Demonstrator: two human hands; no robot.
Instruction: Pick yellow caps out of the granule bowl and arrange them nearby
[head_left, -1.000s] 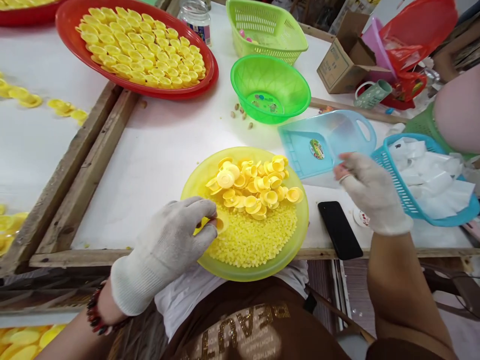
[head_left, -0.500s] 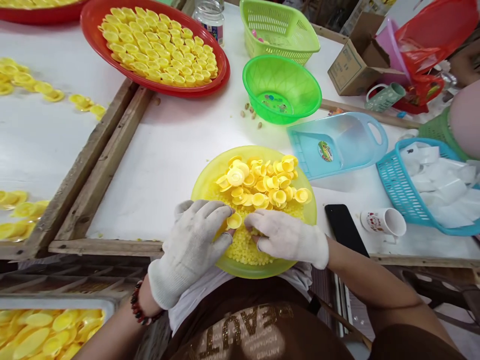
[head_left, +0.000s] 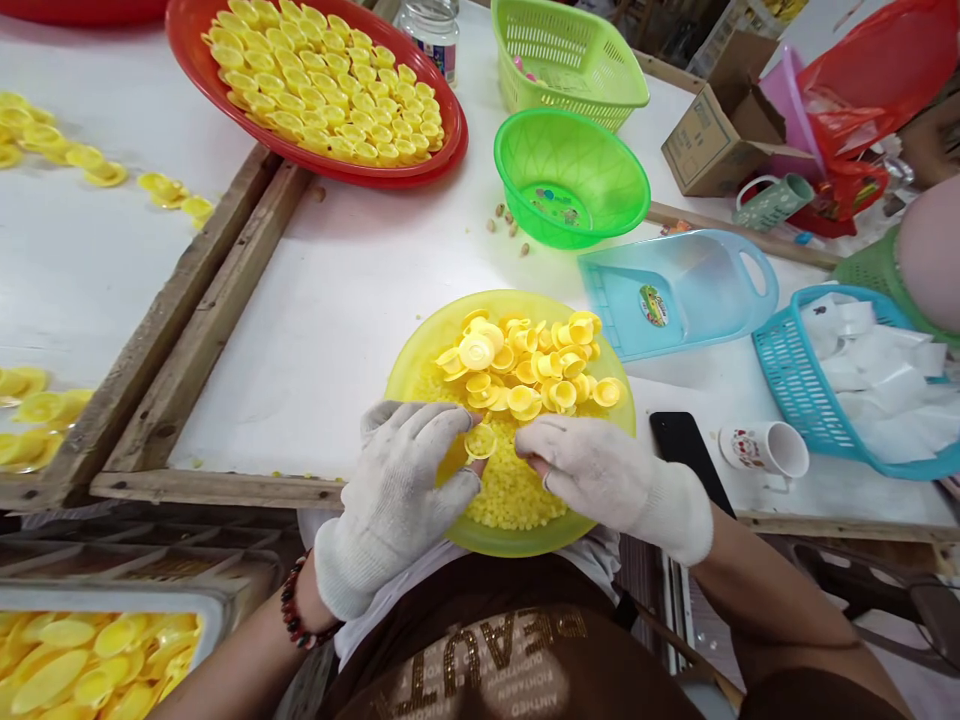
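My left hand [head_left: 412, 470], in a white knit glove with bare fingertips, pinches a small yellow plastic cup [head_left: 480, 441]. The cup faces up, and yellow grains show inside it. My right hand [head_left: 600, 470], gloved alike, is just right of the cup with its fingers drawn together; what they hold, if anything, is hidden. Both hands are over a translucent yellow basin [head_left: 409, 350]. Small yellow pellets [head_left: 517, 495] cover its near part, and a heap of similar yellow cups [head_left: 540, 365] lies on them at the far side.
A red tray [head_left: 187, 60] of yellow cups stands far left, past wooden strips [head_left: 217, 300]. Behind the basin are a green bowl [head_left: 570, 170], a green basket [head_left: 570, 60] and a blue scoop [head_left: 720, 290]. A phone [head_left: 690, 455], a mug [head_left: 765, 448] and a blue basket [head_left: 802, 380] lie right.
Yellow grains now show in the cup, which looked empty before. My right hand has moved a little to the right, away from the cup. The left hand still grips it.
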